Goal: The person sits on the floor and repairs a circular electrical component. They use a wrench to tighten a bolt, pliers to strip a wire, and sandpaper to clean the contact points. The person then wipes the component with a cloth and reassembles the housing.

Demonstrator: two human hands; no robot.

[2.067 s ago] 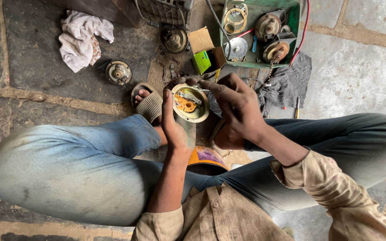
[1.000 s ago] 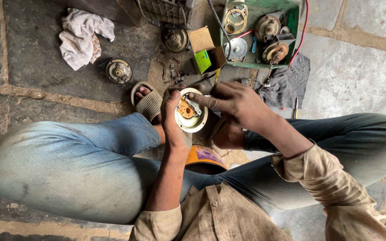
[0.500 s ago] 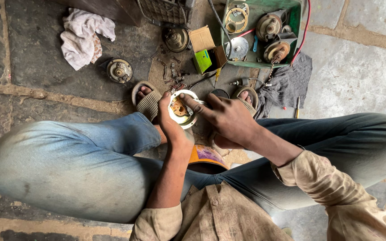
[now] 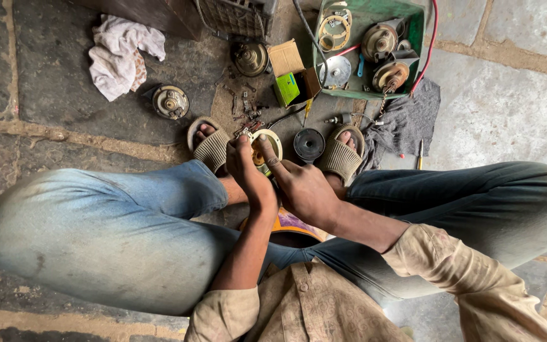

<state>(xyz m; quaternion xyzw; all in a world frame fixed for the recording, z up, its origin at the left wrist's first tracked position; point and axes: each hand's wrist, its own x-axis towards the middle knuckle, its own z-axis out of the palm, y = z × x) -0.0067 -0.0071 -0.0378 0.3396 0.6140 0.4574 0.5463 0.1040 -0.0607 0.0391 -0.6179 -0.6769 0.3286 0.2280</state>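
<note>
I squat on a stone floor with both hands between my knees. My left hand grips a round cream-rimmed metal part with an orange-brown centre, holding it by its left edge. My right hand rests against the part's lower right edge, the forefinger stretched up across its face. Most of the part is hidden behind my fingers. A black round disc lies on the floor just right of the part, between my sandalled feet.
A green tray at the top holds several round metal parts and wires. Near it lie a small cardboard box with a green side, a dark grey cloth, a white rag, two more round parts and small screws.
Both hands have lowered the round part from chest height down toward the floor between my feet. The black disc, hidden earlier behind my right hand, now shows.
</note>
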